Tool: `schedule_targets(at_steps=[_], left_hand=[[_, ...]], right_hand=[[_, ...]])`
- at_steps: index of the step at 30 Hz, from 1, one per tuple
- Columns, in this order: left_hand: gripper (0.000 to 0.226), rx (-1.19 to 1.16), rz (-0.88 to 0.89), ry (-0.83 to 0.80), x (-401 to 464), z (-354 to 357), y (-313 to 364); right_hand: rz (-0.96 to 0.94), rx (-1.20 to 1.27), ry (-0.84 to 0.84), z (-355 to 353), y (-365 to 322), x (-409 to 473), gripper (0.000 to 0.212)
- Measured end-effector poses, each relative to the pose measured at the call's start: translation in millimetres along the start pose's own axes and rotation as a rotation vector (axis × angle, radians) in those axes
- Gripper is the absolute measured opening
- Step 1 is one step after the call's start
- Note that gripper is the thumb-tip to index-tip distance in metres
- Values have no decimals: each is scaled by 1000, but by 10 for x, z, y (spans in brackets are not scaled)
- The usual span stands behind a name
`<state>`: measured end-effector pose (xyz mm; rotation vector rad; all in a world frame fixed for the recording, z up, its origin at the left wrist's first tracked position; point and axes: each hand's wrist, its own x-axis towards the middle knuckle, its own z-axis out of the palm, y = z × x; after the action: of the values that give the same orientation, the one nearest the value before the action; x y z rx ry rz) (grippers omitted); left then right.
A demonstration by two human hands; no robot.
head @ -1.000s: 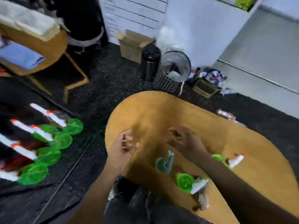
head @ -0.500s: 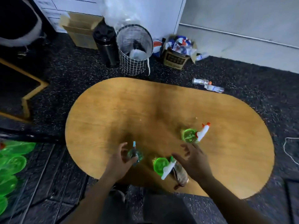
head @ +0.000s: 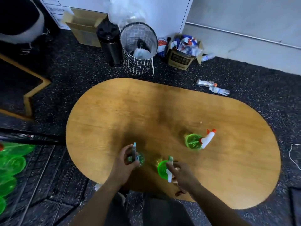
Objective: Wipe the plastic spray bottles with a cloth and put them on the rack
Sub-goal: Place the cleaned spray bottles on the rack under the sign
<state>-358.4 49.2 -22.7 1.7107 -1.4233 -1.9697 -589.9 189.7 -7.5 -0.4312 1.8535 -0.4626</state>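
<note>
Over the near edge of the oval wooden table (head: pixel 114 115), the left hand (head: pixel 125 162) curls its fingers round the teal-topped spray bottle (head: pixel 136 156), which it only reached toward half a second ago. The right hand (head: pixel 182 175) has come onto the middle green spray bottle (head: pixel 162 168); whether it grips is unclear. A third green bottle (head: pixel 193 141) stands apart, farther right. The brownish thing under the right hand, perhaps the cloth, is mostly hidden.

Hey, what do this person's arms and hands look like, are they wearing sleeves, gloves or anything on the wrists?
Both forearms are bare as far as the frame shows, with no sleeves in view. The left hand and right hand wear no gloves. No watch, bracelet or ring shows on either, though the picture is slightly blurred. Dark trousers show below, between the arms.
</note>
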Motion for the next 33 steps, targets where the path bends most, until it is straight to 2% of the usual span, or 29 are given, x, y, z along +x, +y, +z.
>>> schedule_targets(at_steps=[4,9,11,16,18,22,24,26,30,33], left_hand=[[64,-113,35,22,-36,-73,121],[61,-194,102,46,-135,-325,281],[61,-230,126,64,-189,-445,335],[58,-320,235,109,-417,-905,459],[57,-361,277,147,-553,-1132,466],[51,-442,346,274,-894,-1658,365],[51,-485,359,348,-1094,-1941,241],[50,-529,355,420,-1286,-2176,107],[51,-594,344,589,-1751,-2677,-304],[52,-684,329,700,-2057,-2969,-615]], right_hand=[[25,12,0,51,-181,-30,48],[-34,77,-41,150,-605,-106,57],[-76,17,-54,216,-779,-124,51],[-238,-165,-90,510,-1374,-178,52],[-298,-206,-117,713,-1678,-283,46],[-398,-232,-225,1297,-2170,-439,8],[-398,-232,-310,1653,-2366,-560,8],[-418,-282,-380,1959,-2528,-701,22],[-546,-446,-495,2701,-2756,-960,11],[-619,-513,-551,3275,-2793,-1098,13]])
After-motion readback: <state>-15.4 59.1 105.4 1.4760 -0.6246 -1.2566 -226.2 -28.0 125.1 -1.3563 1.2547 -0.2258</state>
